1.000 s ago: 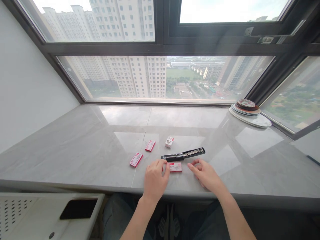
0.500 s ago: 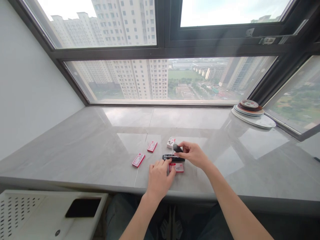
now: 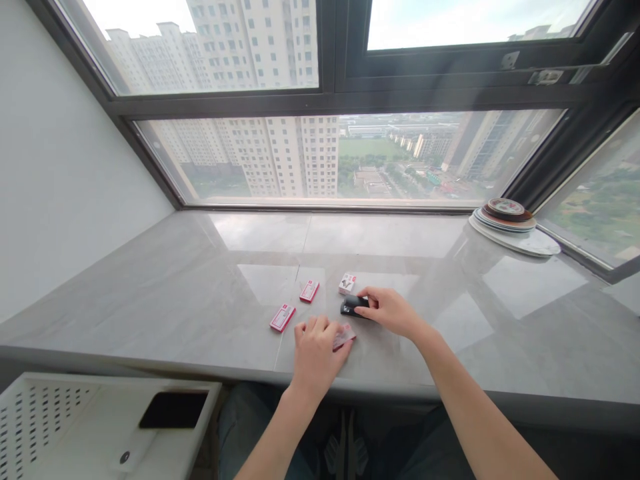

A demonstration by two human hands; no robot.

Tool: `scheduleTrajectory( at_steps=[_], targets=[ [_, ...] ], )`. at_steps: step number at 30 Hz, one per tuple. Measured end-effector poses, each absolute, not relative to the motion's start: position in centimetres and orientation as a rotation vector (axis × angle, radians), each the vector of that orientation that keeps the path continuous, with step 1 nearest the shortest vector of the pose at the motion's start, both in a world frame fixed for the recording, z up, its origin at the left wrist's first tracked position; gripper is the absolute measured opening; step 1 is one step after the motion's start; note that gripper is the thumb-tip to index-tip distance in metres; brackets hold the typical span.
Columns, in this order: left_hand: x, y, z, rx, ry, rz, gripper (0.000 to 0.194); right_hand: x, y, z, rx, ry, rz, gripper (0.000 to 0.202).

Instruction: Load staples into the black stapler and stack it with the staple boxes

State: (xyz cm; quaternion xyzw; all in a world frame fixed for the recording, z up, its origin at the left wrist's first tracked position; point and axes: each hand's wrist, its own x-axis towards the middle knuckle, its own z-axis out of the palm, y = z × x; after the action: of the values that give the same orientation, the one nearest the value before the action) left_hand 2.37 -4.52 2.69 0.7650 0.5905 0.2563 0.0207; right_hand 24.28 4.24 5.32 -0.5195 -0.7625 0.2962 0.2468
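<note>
A black stapler [image 3: 354, 305] lies closed on the grey marble counter, and my right hand [image 3: 390, 311] grips its right end with thumb and fingers. My left hand [image 3: 319, 350] is closed on a red-and-white box [image 3: 344, 337] just in front of the stapler; part of the box is hidden by the fingers. Behind the stapler sits a white box [image 3: 347, 283] with a dark picture on it. Two more red-and-white boxes lie to the left, one farther back [image 3: 309, 291] and one nearer [image 3: 283, 318].
A stack of plates [image 3: 515, 228] stands at the back right corner by the window. Below the counter's front edge at the left is a white perforated chair or tray [image 3: 75, 427] with a black phone-like object [image 3: 174, 409]. A wall rises at the left.
The stapler's raised top has been brought down, so it is now closed. My left hand has left the stapler and taken hold of the box in front, which is now tilted and slightly left.
</note>
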Motion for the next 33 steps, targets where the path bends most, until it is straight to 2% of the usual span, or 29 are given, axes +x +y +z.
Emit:
scheduleTrajectory(
  at_steps=[6, 13, 14, 18, 21, 28, 33],
  targets=[
    [-4.4, -3.3, 2.3, 2.153, 2.240, 0.903, 0.016, 26.1, 3.9, 4.9, -1.492, -2.004, 0.804, 0.029],
    [-7.2, 0.1, 1.7, 2.197, 1.762, 0.907, 0.019, 25.8, 3.4, 4.9, -1.548, -1.972, 0.755, 0.030],
    [-7.0, 0.3, 1.5, 2.150, 1.736, 0.900, 0.023, 25.9, 3.3, 5.0, -1.556, -1.968, 0.763, 0.031],
    [-5.5, 0.5, 0.9, 2.061, 1.745, 0.927, 0.062, 26.2, 3.0, 5.6, -1.572, -1.959, 0.816, 0.037],
    [-4.1, 0.9, 0.7, 2.117, 1.703, 0.957, 0.075, 26.3, 2.9, 5.7, -1.587, -1.954, 0.842, 0.043],
    [-1.5, 2.8, -0.1, 2.164, 1.685, 0.952, 0.070, 27.0, 1.8, 5.3, -1.752, -1.866, 0.836, 0.058],
    [2.5, 3.6, -0.3, 2.227, 1.626, 0.948, 0.070, 28.2, 0.5, 4.7, -1.848, -1.802, 0.764, 0.055]
  ],
)
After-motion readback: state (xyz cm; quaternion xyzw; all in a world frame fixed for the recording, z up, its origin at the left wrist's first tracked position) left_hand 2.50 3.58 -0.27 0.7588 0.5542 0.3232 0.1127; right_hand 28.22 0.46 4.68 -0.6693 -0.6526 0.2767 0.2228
